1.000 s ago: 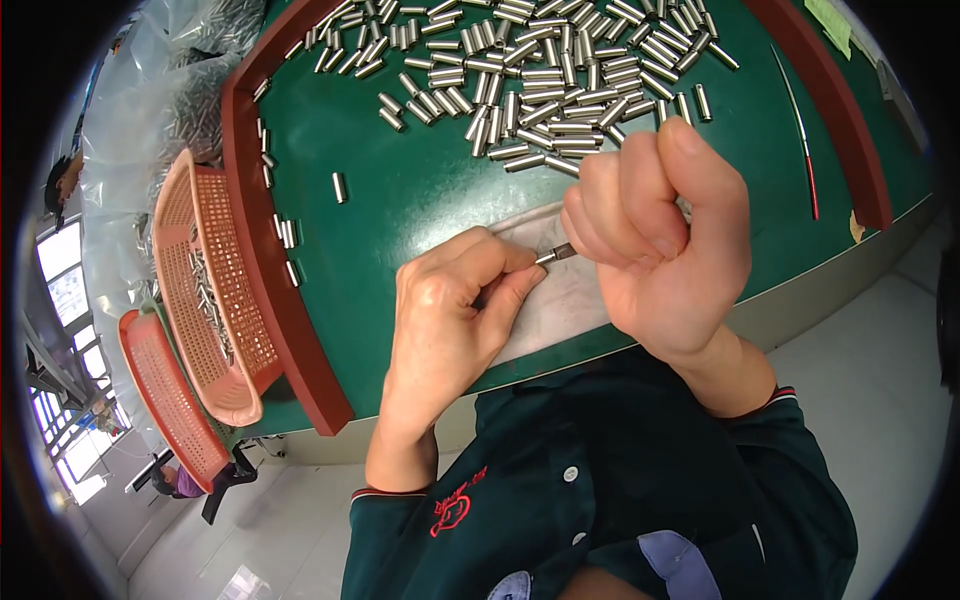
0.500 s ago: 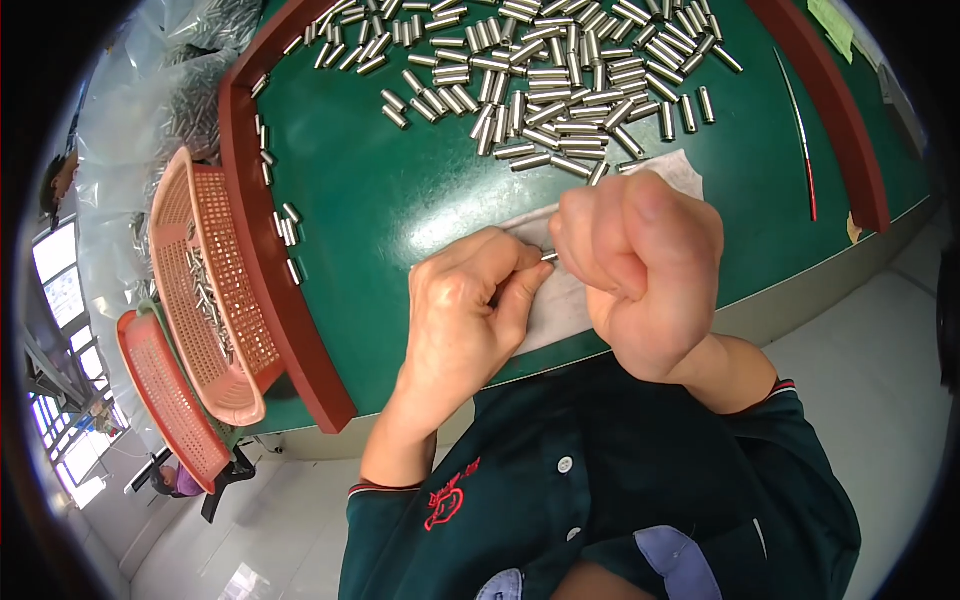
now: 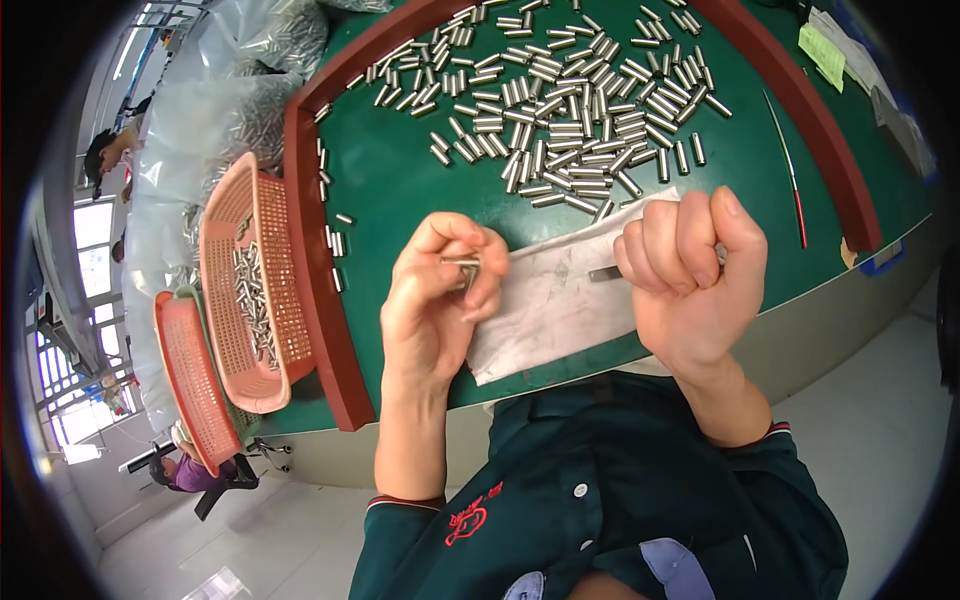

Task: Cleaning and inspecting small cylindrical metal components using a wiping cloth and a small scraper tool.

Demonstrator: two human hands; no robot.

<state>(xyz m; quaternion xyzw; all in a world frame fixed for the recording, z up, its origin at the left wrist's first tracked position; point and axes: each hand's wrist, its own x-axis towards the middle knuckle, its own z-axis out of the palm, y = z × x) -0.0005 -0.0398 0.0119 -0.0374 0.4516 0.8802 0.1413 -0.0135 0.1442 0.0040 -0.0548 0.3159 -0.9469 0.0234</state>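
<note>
Above the left end of a pale cloth (image 3: 555, 300), my left hand (image 3: 425, 300) pinches a small shiny metal cylinder (image 3: 462, 262) between thumb and fingers. My fingertips there are slightly blurred. My right hand (image 3: 695, 285) is closed in a fist over the cloth's right part. From its left side sticks out a flat, grey metal tip (image 3: 605, 273) of a tool; the rest is hidden in the fist. Beyond the cloth, a big loose heap of metal cylinders (image 3: 565, 130) covers the far part of the green table (image 3: 400, 170).
A red-brown raised border (image 3: 312, 250) frames the table. Several cylinders lie along its left side. Left of it stand a peach basket (image 3: 225, 330) holding small metal parts, and a red basket (image 3: 190, 390). A thin red-handled tool (image 3: 800, 215) lies at the right.
My hands have moved apart, the left one turning palm-up with the cylinder away from the right one. The right fist has moved right, revealing its flat metal tip. The view has shifted.
</note>
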